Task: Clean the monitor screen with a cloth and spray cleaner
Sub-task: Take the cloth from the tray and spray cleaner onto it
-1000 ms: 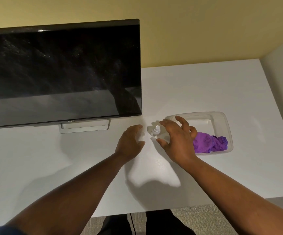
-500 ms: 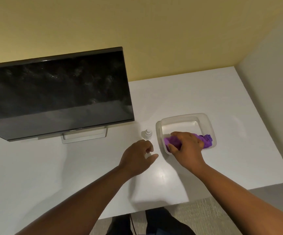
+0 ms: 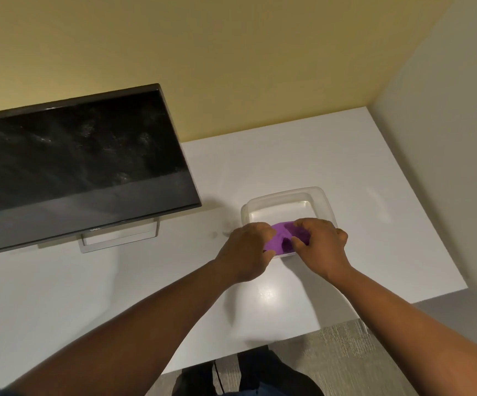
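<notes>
From the head view, the purple cloth (image 3: 284, 243) is gripped at the near edge of the clear tray (image 3: 324, 199), right of the monitor (image 3: 80, 164). It is pinched between both hands: the left hand (image 3: 245, 250) has curled fingers on its left end, the right hand (image 3: 318, 245) on its right. The spray bottle is not seen; it may be hidden behind the left hand. The screen is smeared on the white worktop (image 3: 303, 155). The step in hand appears to be taking up the cloth; next, the spray would have to be found.

The left hand (image 3: 245, 250) has joined the right hand (image 3: 318, 245) on the purple cloth (image 3: 284, 238) at the tray's (image 3: 321, 200) near edge, hiding the spray bottle.
</notes>
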